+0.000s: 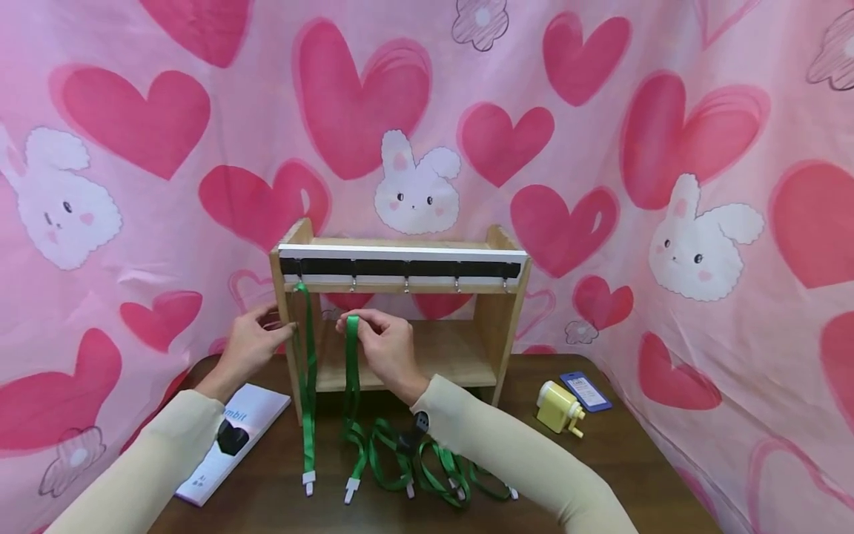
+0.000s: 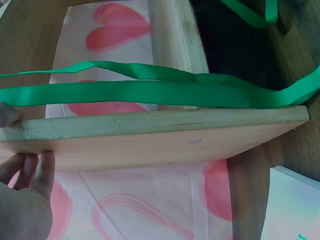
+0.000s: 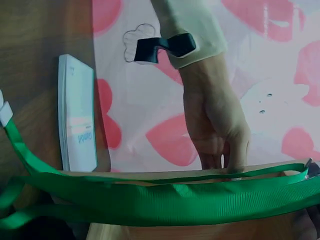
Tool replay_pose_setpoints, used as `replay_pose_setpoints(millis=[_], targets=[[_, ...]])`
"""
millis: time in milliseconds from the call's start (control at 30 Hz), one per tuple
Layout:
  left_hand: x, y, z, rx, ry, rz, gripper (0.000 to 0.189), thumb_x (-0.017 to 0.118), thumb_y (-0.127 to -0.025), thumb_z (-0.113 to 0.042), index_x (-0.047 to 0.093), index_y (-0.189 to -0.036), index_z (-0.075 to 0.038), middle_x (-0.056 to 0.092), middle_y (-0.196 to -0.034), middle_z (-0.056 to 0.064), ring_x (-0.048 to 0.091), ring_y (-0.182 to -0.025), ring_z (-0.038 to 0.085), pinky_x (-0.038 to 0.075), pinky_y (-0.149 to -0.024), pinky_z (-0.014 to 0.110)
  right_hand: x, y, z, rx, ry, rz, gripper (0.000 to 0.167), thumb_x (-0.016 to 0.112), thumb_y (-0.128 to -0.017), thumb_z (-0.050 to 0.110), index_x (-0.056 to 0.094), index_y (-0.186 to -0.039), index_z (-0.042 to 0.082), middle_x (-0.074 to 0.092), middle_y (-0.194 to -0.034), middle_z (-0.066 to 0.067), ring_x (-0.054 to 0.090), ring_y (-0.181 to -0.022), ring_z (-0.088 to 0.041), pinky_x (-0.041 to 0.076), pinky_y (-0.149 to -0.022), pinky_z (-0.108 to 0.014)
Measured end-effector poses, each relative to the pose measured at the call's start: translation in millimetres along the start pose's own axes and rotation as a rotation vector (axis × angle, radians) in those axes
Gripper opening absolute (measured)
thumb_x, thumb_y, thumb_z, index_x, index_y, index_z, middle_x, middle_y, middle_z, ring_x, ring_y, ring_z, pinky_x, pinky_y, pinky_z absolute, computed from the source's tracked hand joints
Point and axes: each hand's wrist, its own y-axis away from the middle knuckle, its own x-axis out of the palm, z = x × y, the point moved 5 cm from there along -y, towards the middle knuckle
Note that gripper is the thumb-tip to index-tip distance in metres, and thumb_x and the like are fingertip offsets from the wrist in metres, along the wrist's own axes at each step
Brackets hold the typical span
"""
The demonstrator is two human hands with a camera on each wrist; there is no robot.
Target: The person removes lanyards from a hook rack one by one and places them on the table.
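Observation:
My left hand (image 1: 253, 345) grips the left side panel (image 2: 125, 145) of a small wooden shelf (image 1: 510, 319), thumb on the front edge and fingers on the outer face. Close beside it, a green lanyard (image 1: 310, 371) hangs from the leftmost hook on the shelf's upper rail, its white clip (image 1: 308, 482) at the bottom. My right hand (image 1: 387, 345) pinches the top of a second green lanyard (image 1: 352, 363) below the second hook (image 1: 353, 282). That lanyard's ribbon (image 3: 150, 202) crosses the right wrist view, and its lower end lies on the table.
Several more green lanyards (image 1: 443, 493) lie on the brown table (image 1: 640, 475) under my right forearm. A white box or booklet (image 1: 260, 408) is at the left. On the right are a yellow device with a crank (image 1: 559, 408) and a blue card holder (image 1: 587, 391). A pink curtain surrounds the table.

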Motion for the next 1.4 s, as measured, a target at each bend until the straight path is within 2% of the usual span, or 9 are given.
replay_pose_setpoints(millis=[67, 200, 433, 567, 800, 933, 1033, 1233, 1400], targets=[[0.5, -0.9, -0.6, -0.005, 0.000, 0.006, 0.059, 0.068, -0.096, -0.021, 0.049, -0.146, 0.004, 0.061, -0.134, 0.033, 0.063, -0.122, 0.047, 0.062, -0.088, 0.027, -1, -2.0, -2, 0.034, -0.037, -0.016, 0.017, 0.068, -0.097, 0.019, 0.078, -0.107, 0.009, 0.080, -0.102, -0.011, 0.078, -0.097, -0.018, 0.061, -0.094, -0.030], [0.4, -2.4, -1.6, 0.001, 0.014, 0.003, 0.058, 0.068, -0.096, -0.019, 0.049, -0.146, 0.004, 0.062, -0.133, 0.033, 0.063, -0.121, 0.047, 0.062, -0.086, 0.025, -4, -9.2, -8, 0.119, -0.104, -0.037, 0.018, 0.069, -0.096, 0.019, 0.078, -0.108, 0.008, 0.080, -0.101, -0.012, 0.078, -0.097, -0.023, 0.060, -0.097, -0.035], [1.0, 0.6, 2.9, -0.009, 0.016, 0.001, 0.060, 0.069, -0.096, -0.020, 0.048, -0.147, 0.003, 0.061, -0.134, 0.032, 0.063, -0.121, 0.047, 0.062, -0.086, 0.025, -4, -12.4, -20, 0.246, -0.238, -0.059, 0.023, 0.068, -0.096, 0.012, 0.075, -0.113, -0.001, 0.078, -0.107, -0.021, 0.078, -0.098, -0.028, 0.061, -0.094, -0.037], [1.3, 2.2, 3.4, -0.013, 0.021, -0.002, 0.060, 0.069, -0.096, -0.021, 0.049, -0.147, 0.003, 0.061, -0.134, 0.032, 0.063, -0.121, 0.048, 0.062, -0.085, 0.022, -1, -8.7, -21, 0.288, -0.284, -0.019, 0.024, 0.067, -0.096, 0.013, 0.075, -0.114, 0.000, 0.077, -0.108, -0.020, 0.077, -0.099, -0.028, 0.062, -0.092, -0.038], [1.9, 0.7, 1.2, -0.007, 0.008, -0.004, 0.060, 0.069, -0.096, -0.022, 0.048, -0.147, 0.002, 0.061, -0.135, 0.032, 0.063, -0.121, 0.048, 0.059, -0.091, 0.039, 6, 0.8, -18, 0.300, -0.331, 0.066, 0.028, 0.064, -0.098, 0.014, 0.071, -0.117, -0.005, 0.076, -0.111, -0.022, 0.078, -0.099, -0.026, 0.060, -0.096, -0.046], [1.8, 0.3, 0.8, -0.007, -0.001, -0.007, 0.060, 0.069, -0.096, -0.021, 0.049, -0.147, 0.003, 0.061, -0.135, 0.032, 0.063, -0.122, 0.048, 0.058, -0.093, 0.041, 7, 8.8, -19, 0.326, -0.333, 0.093, 0.027, 0.064, -0.099, 0.014, 0.071, -0.117, -0.005, 0.076, -0.111, -0.021, 0.078, -0.096, -0.023, 0.060, -0.095, -0.044], [1.7, 0.9, 1.5, -0.010, -0.004, -0.010, 0.060, 0.069, -0.095, -0.022, 0.049, -0.146, 0.003, 0.061, -0.135, 0.033, 0.063, -0.121, 0.049, 0.061, -0.091, 0.035, 7, 15.4, -20, 0.345, -0.333, 0.107, 0.025, 0.064, -0.099, 0.013, 0.072, -0.116, -0.004, 0.077, -0.110, -0.020, 0.078, -0.096, -0.024, 0.062, -0.091, -0.040], [1.6, -0.2, 1.3, 0.006, 0.024, -0.022, 0.059, 0.069, -0.095, -0.021, 0.051, -0.144, 0.004, 0.063, -0.131, 0.033, 0.064, -0.120, 0.047, 0.055, -0.078, 0.006, 5, 28.2, -21, 0.373, -0.343, 0.153, 0.027, 0.064, -0.099, 0.014, 0.071, -0.117, -0.005, 0.076, -0.114, -0.020, 0.078, -0.099, -0.025, 0.062, -0.091, -0.039], [1.9, -2.1, 1.6, 0.010, 0.026, -0.019, 0.057, 0.068, -0.095, -0.020, 0.051, -0.144, 0.004, 0.063, -0.131, 0.033, 0.063, -0.121, 0.047, 0.055, -0.077, 0.005, 3, 39.4, -22, 0.413, -0.336, 0.194, 0.029, 0.065, -0.099, 0.015, 0.070, -0.119, -0.005, 0.076, -0.115, -0.020, 0.077, -0.102, -0.026, 0.061, -0.092, -0.039]])
